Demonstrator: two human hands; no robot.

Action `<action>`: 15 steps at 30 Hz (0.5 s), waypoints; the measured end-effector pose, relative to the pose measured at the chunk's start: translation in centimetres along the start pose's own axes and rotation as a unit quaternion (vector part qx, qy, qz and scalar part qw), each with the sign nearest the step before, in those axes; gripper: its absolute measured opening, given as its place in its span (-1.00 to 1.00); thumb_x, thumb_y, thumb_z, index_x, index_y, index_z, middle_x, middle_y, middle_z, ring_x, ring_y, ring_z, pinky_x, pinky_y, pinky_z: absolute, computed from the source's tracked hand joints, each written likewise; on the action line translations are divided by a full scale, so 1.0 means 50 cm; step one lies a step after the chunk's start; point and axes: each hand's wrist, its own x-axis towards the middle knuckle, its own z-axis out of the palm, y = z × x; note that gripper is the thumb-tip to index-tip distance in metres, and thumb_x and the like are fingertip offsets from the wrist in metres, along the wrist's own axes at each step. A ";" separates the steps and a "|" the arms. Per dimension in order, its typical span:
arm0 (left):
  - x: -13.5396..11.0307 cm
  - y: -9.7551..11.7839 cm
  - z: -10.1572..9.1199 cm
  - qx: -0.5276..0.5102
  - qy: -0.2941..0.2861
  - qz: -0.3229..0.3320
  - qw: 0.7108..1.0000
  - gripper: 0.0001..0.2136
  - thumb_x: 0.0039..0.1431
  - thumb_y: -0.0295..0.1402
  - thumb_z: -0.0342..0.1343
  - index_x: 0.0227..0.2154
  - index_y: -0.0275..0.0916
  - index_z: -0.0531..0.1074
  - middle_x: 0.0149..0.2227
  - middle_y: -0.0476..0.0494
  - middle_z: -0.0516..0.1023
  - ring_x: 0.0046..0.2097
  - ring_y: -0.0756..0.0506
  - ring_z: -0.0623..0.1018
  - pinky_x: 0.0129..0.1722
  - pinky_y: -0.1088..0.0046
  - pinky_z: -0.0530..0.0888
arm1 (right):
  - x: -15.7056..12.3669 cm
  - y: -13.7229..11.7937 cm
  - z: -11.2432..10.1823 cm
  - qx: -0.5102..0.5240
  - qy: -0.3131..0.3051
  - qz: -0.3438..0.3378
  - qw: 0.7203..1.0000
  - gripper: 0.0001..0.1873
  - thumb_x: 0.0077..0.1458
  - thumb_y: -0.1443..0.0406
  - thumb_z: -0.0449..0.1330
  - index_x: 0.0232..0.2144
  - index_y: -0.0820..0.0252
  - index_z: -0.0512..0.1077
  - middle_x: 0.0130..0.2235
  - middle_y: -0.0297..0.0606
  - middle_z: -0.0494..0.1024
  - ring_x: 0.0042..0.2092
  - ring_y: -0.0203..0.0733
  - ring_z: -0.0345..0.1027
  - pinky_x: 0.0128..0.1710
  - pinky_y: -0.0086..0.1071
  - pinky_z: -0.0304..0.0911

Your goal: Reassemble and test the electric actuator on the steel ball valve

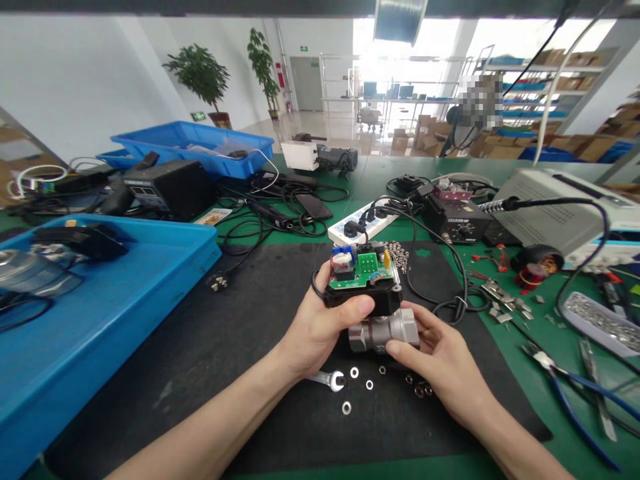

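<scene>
My left hand [320, 327] grips the black actuator housing [363, 297], whose top is open and shows a green circuit board [367, 268]. Under the housing sits a silver metal valve body [383, 330]. My right hand [435, 353] wraps round the valve body from the right, thumb on its front. Both hands hold the assembly just above a black mat [225, 347]. On the mat below lie a small spanner [330, 380], loose washers [354, 372] and nuts [420, 390].
A big blue tray [125, 293] stands at the left, a second blue bin [200, 143] behind it. A power strip [357, 223], cables, a soldering station [457, 223], a grey box [560, 207], blue-handled pliers [570, 393] and screws lie to the right.
</scene>
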 end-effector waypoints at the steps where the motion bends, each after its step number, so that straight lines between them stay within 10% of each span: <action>1: 0.003 -0.002 -0.006 0.009 -0.014 0.009 1.000 -0.42 0.04 -0.37 0.42 0.13 -0.18 0.38 0.10 -0.21 0.58 0.13 -0.28 0.55 0.21 0.09 0.40 | 0.005 0.004 -0.005 0.000 -0.015 -0.002 1.000 -0.30 -0.07 0.23 0.50 0.12 0.04 0.38 0.03 -0.28 0.63 0.00 -0.16 0.53 0.07 -0.29 0.40; 6: 0.013 0.000 -0.025 0.061 -0.061 0.025 0.996 -0.30 -0.01 -0.39 0.44 0.19 -0.20 0.29 0.17 -0.25 0.50 0.19 -0.33 0.50 0.22 0.10 0.39 | 0.032 0.015 -0.026 -0.098 -0.043 -0.051 0.993 -0.24 -0.05 0.18 0.48 0.18 0.03 0.32 0.12 -0.20 0.56 0.10 -0.03 0.47 0.18 -0.10 0.34; 11: 0.010 0.004 -0.025 0.132 -0.079 0.043 0.987 -0.08 -0.23 -0.46 0.53 0.22 -0.12 0.18 0.23 -0.21 0.41 0.29 -0.36 0.39 0.26 0.14 0.37 | 0.035 0.010 -0.036 -0.368 0.000 -0.174 0.914 -0.34 -0.03 0.12 0.46 0.12 0.01 0.39 0.13 -0.18 0.51 0.16 0.08 0.38 0.19 0.00 0.28; 15: 0.006 0.002 -0.026 0.133 -0.108 0.033 0.985 -0.05 -0.18 -0.44 0.52 0.24 -0.09 0.09 0.26 -0.25 0.35 0.32 -0.37 0.35 0.31 0.08 0.30 | 0.015 -0.016 -0.029 -0.369 0.034 -0.185 0.910 -0.17 -0.07 0.09 0.48 0.21 -0.06 0.25 0.19 -0.20 0.43 0.22 0.06 0.32 0.23 0.01 0.24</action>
